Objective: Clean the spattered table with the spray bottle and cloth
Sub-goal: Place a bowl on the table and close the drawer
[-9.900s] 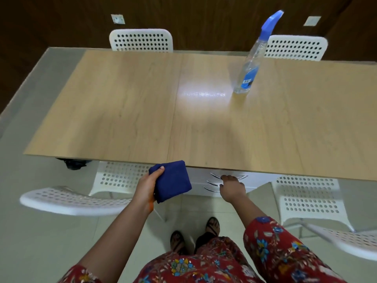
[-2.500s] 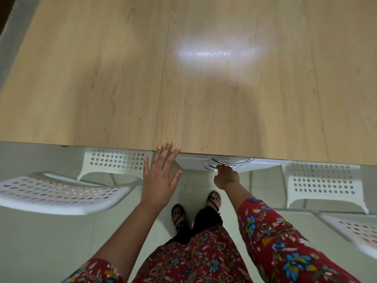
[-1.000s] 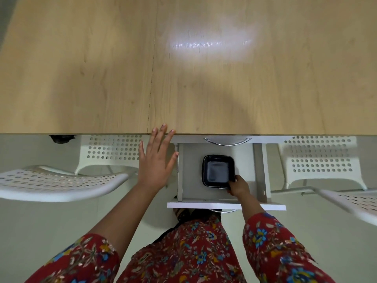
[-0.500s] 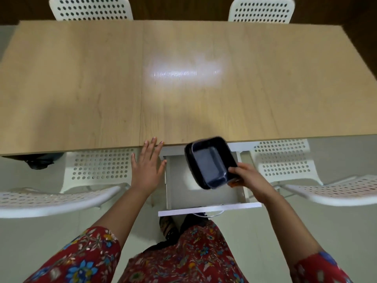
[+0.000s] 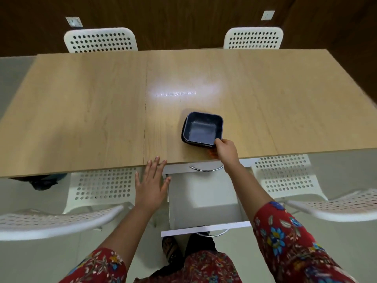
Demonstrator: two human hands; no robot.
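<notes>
Tray (image 5: pixel 202 129) moved from drawer (image 5: pixel 204 197), seemingly onto table (image 5: pixel 81 109).

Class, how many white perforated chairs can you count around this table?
4. Far-left chair and far-right chair stand beyond the table; near-left chair and near-right chair flank the open drawer. Others may lie outside the frame.

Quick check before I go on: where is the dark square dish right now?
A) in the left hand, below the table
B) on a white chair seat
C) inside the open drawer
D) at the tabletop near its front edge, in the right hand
D: the right hand grips the near corner of the dark square dish at the table, the drawer shows only its white floor, and the left hand is spread and holds nothing.
</notes>
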